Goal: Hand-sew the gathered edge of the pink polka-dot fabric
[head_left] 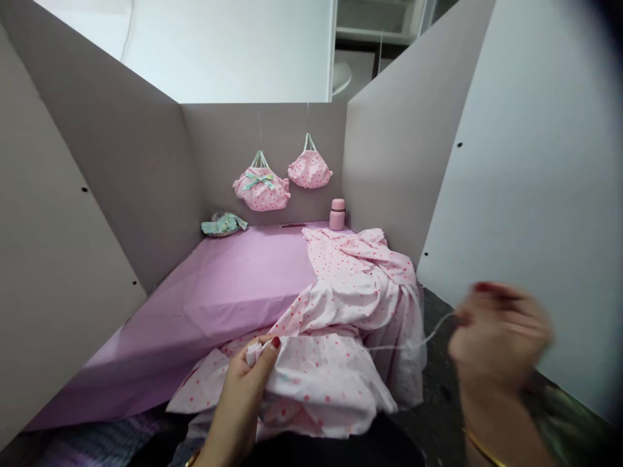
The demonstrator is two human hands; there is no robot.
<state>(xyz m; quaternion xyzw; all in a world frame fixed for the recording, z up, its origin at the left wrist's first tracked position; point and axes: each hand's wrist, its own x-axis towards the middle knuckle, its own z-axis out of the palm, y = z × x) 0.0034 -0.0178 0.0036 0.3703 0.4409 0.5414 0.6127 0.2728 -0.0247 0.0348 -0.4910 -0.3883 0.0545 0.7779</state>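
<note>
Pale pink fabric with red dots [321,373] lies over my lap and spreads up onto the table. My left hand [250,376] pinches a folded edge of this fabric between thumb and fingers. Off to the right, my right hand [499,334] is raised and blurred, its fingers closed. A white thread [435,331] runs from these fingers to the fabric's right part. Whether a needle sits in the fingertips is too blurred to see.
Grey panels [399,130] enclose a table with a lilac cover [233,272]. Two dotted pink bonnet-like pieces [265,194] hang on the back panel. At the back stand a pink bottle [337,217] and a bundle of green printed fabric [224,225].
</note>
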